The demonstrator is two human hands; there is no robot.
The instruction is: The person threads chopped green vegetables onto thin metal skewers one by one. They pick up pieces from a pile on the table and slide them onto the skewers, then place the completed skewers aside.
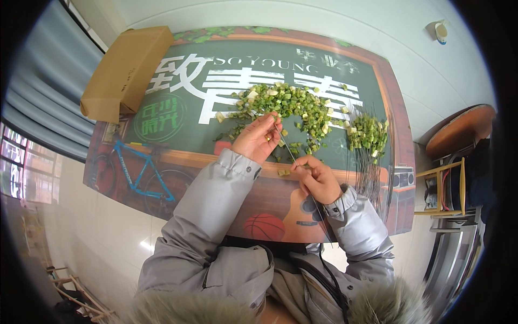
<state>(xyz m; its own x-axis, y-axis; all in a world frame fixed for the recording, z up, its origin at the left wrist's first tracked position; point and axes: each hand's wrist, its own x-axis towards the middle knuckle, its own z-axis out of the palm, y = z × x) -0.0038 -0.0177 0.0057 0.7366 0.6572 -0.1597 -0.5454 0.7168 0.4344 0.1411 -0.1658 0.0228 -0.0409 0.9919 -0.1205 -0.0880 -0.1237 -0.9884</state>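
Over the table, a thin dark wire-like stick (pixel 286 146) slants between my hands. My right hand (pixel 318 178) is closed around it, and its lower end runs down past my right cuff. Closed at the fingertips, my left hand (pixel 258 139) pinches a small green piece at the stick's upper end; the fingers partly hide it. Just beyond both hands spreads a heap of chopped green and pale pieces (pixel 288 102), perhaps cut vegetable stems. To the right lies a bundle of similar thin sticks (pixel 369 178), their far ends loaded with green pieces (pixel 368 135).
A brown cardboard box (pixel 127 73) stands at the table's far left corner. The printed tabletop (pixel 183 146) shows a chalkboard, bicycle, basketball and guitar. Blue-grey curtains (pixel 54 81) hang at the left. A wooden-framed chair (pixel 450 186) and a round brown top (pixel 460 129) stand right of the table.
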